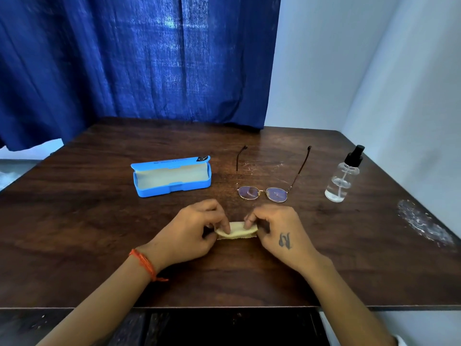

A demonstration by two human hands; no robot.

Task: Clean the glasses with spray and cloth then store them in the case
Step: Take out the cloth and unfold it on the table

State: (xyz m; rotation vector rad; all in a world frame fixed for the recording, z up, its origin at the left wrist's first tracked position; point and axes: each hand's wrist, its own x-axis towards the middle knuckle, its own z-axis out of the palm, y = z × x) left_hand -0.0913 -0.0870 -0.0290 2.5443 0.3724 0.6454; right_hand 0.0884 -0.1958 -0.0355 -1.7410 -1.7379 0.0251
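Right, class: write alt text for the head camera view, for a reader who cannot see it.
Two hands, left hand and right hand, pinch a folded cream cloth on a dark wooden table. Beyond lie unfolded glasses, an open blue case to their left and a clear spray bottle to their right.

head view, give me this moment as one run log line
both hands: left hand and right hand pinch folded pale yellow cloth | wire-rimmed glasses: on table, arms open | blue plastic case: open | clear spray bottle: upright
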